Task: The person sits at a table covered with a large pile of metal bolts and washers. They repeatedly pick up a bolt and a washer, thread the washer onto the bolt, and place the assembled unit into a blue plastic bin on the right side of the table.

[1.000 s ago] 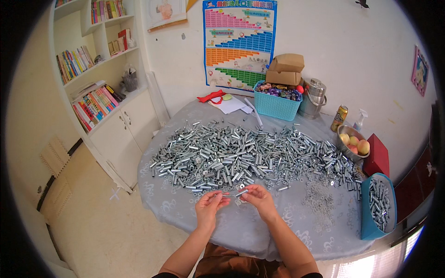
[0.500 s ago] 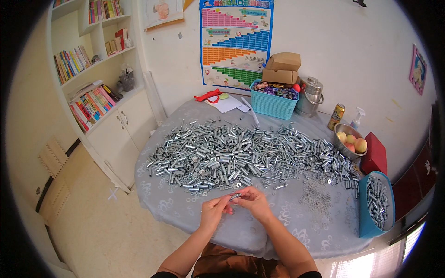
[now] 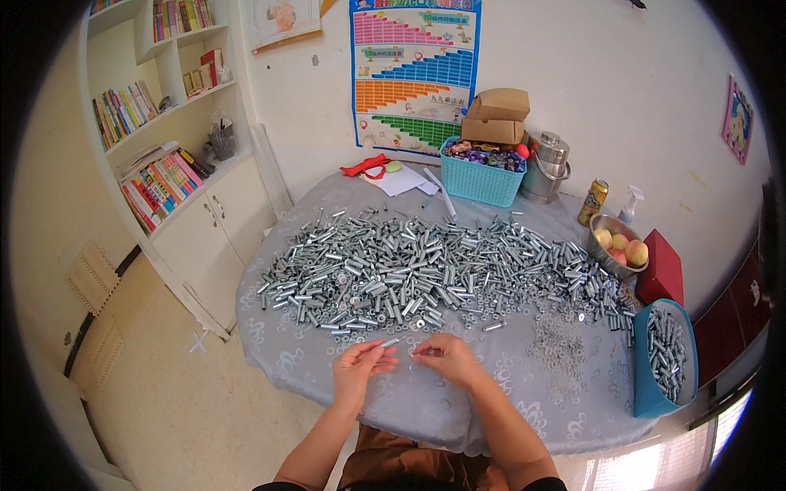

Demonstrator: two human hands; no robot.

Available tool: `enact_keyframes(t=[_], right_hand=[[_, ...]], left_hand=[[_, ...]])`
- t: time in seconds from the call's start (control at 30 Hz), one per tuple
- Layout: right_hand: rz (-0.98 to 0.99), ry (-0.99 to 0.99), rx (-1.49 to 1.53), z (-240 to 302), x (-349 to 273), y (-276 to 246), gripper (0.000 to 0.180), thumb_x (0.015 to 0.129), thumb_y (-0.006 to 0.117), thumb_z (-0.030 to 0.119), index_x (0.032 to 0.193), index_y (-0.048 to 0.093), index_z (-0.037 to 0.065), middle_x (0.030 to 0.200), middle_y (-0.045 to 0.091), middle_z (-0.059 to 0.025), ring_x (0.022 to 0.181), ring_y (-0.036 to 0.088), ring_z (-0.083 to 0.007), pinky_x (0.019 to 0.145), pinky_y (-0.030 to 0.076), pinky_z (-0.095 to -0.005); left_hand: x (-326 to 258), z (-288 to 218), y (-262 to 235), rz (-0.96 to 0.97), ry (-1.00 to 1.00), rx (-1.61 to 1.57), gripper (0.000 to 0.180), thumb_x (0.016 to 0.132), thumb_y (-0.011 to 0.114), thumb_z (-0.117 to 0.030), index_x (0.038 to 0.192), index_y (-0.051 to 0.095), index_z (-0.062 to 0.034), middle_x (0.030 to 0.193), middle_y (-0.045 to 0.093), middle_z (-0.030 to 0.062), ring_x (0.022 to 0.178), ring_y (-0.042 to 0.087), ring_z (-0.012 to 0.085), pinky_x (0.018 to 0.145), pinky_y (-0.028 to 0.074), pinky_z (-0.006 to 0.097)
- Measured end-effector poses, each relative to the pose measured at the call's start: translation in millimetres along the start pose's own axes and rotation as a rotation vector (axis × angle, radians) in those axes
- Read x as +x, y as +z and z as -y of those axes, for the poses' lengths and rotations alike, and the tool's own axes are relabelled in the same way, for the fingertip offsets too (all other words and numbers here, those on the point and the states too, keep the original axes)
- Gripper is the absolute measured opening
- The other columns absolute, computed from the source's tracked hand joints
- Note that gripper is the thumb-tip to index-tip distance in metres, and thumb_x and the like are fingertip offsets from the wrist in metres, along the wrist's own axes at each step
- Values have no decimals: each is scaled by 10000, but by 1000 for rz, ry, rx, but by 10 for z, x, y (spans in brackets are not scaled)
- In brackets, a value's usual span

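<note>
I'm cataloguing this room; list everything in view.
Metal parts: uncountable, silver, mid-table
Rings: many, silver, table's right
Tablecloth: one, grey, centre
Bin: one, blue, right
Box: one, red, right
Bowl: one, silver, right
Fruits: several, yellow-red, bowl
Can: one, gold, right
Spray bottle: one, pale, right
Canister: one, silver, back
Basket: one, turquoise, back
Carton: one, brown, atop basket
Papers: several, white, back
Fabric: one, red, back
Poster: one, multicoloured, back wall
Pictures: two, mixed, walls
Bookcase: one, white, left
Books: many, mixed, bookcase
Left hand: one, front, holding metal cylinder
Right hand: one, front
</note>
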State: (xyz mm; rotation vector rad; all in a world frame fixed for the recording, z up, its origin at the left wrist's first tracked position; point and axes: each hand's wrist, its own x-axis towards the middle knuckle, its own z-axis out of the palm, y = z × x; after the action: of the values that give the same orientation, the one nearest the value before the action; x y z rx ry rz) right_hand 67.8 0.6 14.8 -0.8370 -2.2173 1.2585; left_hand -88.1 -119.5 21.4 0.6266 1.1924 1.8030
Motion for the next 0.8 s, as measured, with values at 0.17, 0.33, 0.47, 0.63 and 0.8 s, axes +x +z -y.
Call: enact_keyframes(t=[0.17,0.33,0.47,0.63,0.8], right_hand=[[18,-196,-357,27,-54,-31,206,677,715,246,819,672,104,781,628,-53,721,590,-209,651,472,-311],[-1,-207,-395,70,-76,10,181,650,696,188,803,657,99,737,611,-56,741,587,-234,658,470,-345],[18,-132,-346,152,-78,-2,169,666,695,189,786,636,85,749,615,-65,723,589,-226,651,471,-328],[-34,155,213,46,-1,38,119,738,697,136,767,610,60,757,619,-22,681,577,-107,628,456,-231],[6,102,693,68,3,40,90,775,674,62,833,609,36,788,622,-2,728,564,-54,635,449,-179]], left_hand=[[-20,20,-167,-73,-12,7,182,868,519,-46,1016,562,51,901,633,187,722,640,218,644,544,294],[-87,53,-171,-67,-41,17,182,862,529,-43,1012,557,57,907,631,189,719,638,219,649,545,301],[-102,107,-163,-38,-58,-18,191,855,544,-41,1014,552,66,920,627,195,736,639,226,657,547,303],[-111,121,-123,-13,-79,-33,200,865,540,-65,1020,554,61,919,629,190,727,639,218,658,546,303],[-127,130,-94,10,-151,-38,195,872,534,-75,1011,562,59,914,632,185,717,640,218,662,543,300]])
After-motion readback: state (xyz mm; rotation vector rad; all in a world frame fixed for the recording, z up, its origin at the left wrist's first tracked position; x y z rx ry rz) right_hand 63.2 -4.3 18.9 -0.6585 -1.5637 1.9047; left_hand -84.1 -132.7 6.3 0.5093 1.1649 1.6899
